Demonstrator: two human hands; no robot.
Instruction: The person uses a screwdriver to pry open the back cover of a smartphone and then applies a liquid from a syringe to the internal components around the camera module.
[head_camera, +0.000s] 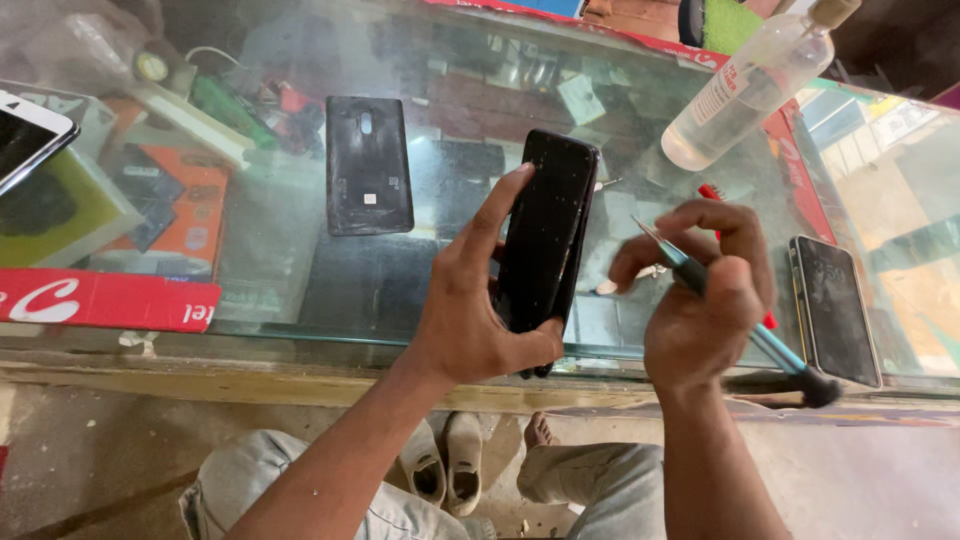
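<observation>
My left hand (468, 300) grips a black phone (548, 230) upright over the glass counter (300, 250), thumb under its lower end and forefinger along its left edge. My right hand (700, 290) holds a thin teal-handled screwdriver (730, 310); its metal tip points up and left, close to the phone's right edge. A red pen-like object (712, 194) shows behind my right fingers.
A black phone back cover (368, 165) lies on the glass at centre left. Another dark phone (835, 308) lies at the right. A clear liquid bottle (755, 80) rests at upper right. A white phone (25, 135) is at the far left. Boxes show under the glass.
</observation>
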